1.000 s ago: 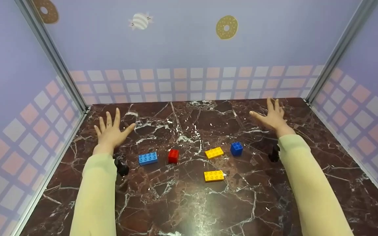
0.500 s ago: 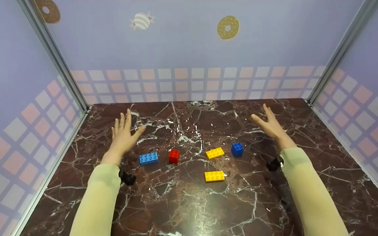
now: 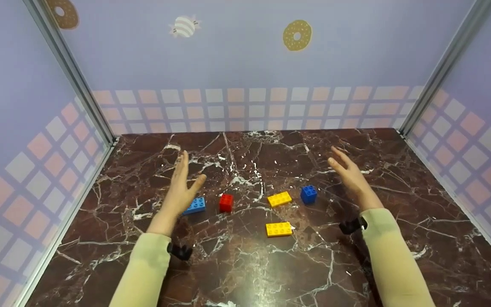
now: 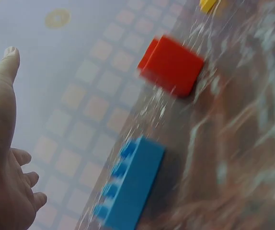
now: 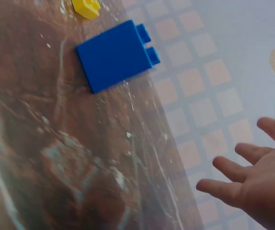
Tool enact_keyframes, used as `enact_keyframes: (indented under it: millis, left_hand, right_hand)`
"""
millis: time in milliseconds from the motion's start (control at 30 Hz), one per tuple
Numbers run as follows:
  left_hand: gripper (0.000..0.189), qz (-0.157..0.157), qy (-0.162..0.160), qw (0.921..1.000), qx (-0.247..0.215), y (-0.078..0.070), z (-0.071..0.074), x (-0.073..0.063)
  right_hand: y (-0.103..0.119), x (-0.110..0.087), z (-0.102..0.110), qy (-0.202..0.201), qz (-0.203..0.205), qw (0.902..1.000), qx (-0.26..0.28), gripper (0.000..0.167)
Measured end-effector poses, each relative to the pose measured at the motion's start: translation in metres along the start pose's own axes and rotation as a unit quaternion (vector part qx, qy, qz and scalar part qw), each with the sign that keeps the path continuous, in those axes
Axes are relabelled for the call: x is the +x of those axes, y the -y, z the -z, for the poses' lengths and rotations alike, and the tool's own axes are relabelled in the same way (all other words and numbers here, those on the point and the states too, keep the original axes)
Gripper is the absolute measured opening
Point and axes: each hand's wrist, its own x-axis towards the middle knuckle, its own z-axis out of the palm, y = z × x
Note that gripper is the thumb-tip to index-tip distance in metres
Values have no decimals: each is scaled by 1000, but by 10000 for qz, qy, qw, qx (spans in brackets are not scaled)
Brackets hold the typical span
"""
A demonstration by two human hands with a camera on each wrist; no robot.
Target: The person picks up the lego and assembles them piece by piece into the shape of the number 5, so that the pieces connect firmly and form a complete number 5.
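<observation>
My left hand point(image 3: 180, 192) is above the table at the left, fingers straight and thumb spread, holding nothing. In the head view it covers part of a light blue brick point(image 3: 197, 205). A red brick point(image 3: 226, 203) stands just right of that one; both show in the left wrist view, the red brick point(image 4: 173, 65) beyond the light blue brick point(image 4: 135, 184). On the right, my right hand point(image 3: 353, 179) hovers with fingers extended and nothing in it. Nearest to it is a tall dark blue brick point(image 3: 308, 194), studs up, also seen as the blue brick point(image 5: 116, 56) in the right wrist view.
Two flat yellow bricks lie mid-table: one yellow brick point(image 3: 279, 199) beside the dark blue one, another yellow brick point(image 3: 278, 229) closer to me. The dark marbled table point(image 3: 245, 264) is bounded by a patterned back wall point(image 3: 237, 55) and side walls.
My left hand has moved right and toward me, over the light blue brick, turning onto its edge. The right hand has come slightly nearer me and turned inward. The bricks stay put.
</observation>
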Motion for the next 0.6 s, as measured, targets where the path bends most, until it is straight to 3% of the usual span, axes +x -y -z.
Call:
enact_keyframes:
  millis: [100,267,467,600]
  left_hand:
    - [88,-279,-133,9987,-415,-7,-10,-8]
    - [85,-578,-149,9928,-1041,-20,-31,-19]
    - [79,-1006,-33,9816,-1623,-37,-55,-29]
    - [74,-1123,234,9706,-2116,-46,-70,-36]
  right_hand:
    - [-6,-4,-4,147,-8,9980,618,63]
    - [-17,-10,-8,411,4,9917,1215,60]
    - [-29,-13,-12,712,6,9865,1477,61]
    - [-30,-14,-15,830,-20,9868,1390,60]
